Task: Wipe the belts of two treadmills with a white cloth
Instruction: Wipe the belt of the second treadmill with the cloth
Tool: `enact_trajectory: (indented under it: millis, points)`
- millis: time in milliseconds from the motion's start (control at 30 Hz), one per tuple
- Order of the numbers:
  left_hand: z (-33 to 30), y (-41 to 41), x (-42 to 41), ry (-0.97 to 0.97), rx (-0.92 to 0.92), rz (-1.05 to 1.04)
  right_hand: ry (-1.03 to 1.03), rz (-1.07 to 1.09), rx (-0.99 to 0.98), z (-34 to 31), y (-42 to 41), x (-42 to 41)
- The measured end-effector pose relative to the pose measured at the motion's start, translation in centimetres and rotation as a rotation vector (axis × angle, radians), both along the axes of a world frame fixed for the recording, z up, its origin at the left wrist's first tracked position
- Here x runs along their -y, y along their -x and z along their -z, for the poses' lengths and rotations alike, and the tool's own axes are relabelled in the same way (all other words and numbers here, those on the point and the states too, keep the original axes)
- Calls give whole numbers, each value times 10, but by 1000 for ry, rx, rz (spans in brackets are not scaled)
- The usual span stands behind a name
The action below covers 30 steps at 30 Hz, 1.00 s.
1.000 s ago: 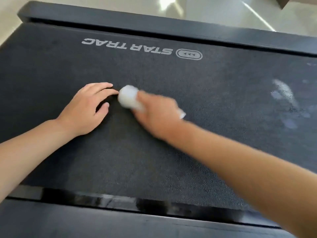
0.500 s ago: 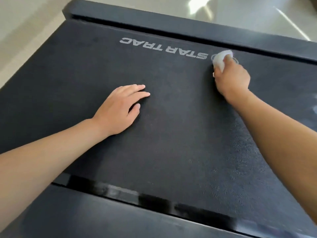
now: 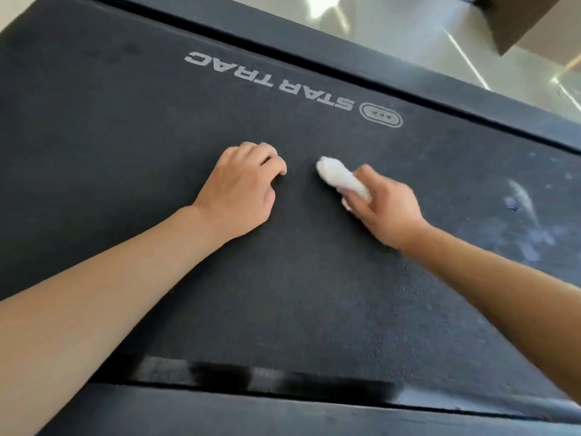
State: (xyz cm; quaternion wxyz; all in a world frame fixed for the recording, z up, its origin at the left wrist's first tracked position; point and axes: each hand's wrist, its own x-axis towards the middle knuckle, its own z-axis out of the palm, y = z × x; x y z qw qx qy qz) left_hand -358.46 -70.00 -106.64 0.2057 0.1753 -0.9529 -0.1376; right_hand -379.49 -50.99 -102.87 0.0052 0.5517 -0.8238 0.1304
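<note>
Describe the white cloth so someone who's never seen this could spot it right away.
Start at the dark treadmill belt and find its printed logo. Just below the logo's oval end, the right hand grips a white cloth rolled into a wad. It is the only white, soft thing on the belt.

The belt (image 3: 283, 294) runs past both side edges; the right hand (image 3: 386, 209) hides part of the cloth (image 3: 336, 176).
</note>
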Motion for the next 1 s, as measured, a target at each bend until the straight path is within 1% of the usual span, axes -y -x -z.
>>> enact_trajectory:
  millis: [33,67,100,133,167,233,333,400,467,567,667,733,800,900,933,1000]
  points:
    - [1,1,1,-9,-4,12,-28,223,-28,-2,33,3]
    - [2,2,3,-17,-9,13,-49,388,-51,-3,55,6]
    - [2,3,4,-21,-11,11,-60,493,-72,-2,66,9]
    - [2,3,6,-26,-10,11,-55,552,-86,-1,64,14]
    - [2,3,7,-37,-4,7,-38,568,-91,0,51,21]
    - [2,3,8,-69,13,-4,-9,468,-72,1,4,32]
    - [-2,3,8,-160,20,-26,-21,172,24,1,-88,43]
    - [-5,4,8,-211,19,-41,-9,52,109,0,-131,43]
    - [-4,2,8,-238,5,-42,-8,-22,156,-3,-136,42]
    - [-3,2,9,-234,8,-35,-51,-212,197,-5,-107,34]
    - [-2,3,0,-158,70,-67,-64,-371,171,-2,-81,20]
    - [-5,7,-11,-108,126,-106,-35,-389,125,3,-65,10]
    - [-11,12,-28,-95,209,-128,-3,-382,121,5,-46,-2]
    - [-17,29,-67,-59,320,-82,23,-350,93,6,10,-38]
    - [-18,36,-82,-35,330,-45,24,-289,68,5,39,-54]
    - [-16,55,-113,34,339,75,13,-55,27,3,110,-94]
